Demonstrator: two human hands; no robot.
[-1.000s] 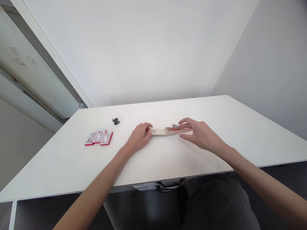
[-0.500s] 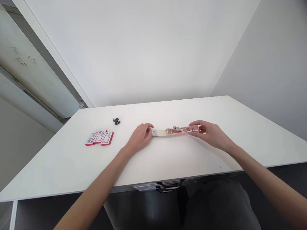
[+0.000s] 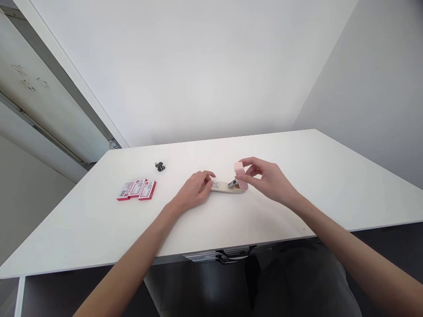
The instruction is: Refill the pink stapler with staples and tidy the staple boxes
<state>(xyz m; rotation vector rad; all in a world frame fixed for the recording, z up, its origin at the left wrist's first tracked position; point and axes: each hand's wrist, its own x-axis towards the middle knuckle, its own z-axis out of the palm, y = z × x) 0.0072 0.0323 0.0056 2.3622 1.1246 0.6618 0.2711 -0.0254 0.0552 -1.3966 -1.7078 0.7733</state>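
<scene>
A stapler (image 3: 227,188) with a cream base and a pink top lies on the white table, its base flat. The pink top (image 3: 243,181) stands raised at the hinge on the right. A metal staple magazine (image 3: 232,183) shows between top and base. My left hand (image 3: 197,188) pinches the left end of the base between thumb and fingers. With thumb and fingers closed on the pink top, my right hand (image 3: 267,177) holds it up.
Several red and white staple boxes (image 3: 136,189) lie at the left of the table (image 3: 178,229). A small black object (image 3: 160,166), its kind unclear, lies behind them. A wall (image 3: 211,79) rises behind the table.
My right hand has swung the stapler's pink top from lying folded back to the right up to a raised position, moving left with it. My left hand stays on the base.
</scene>
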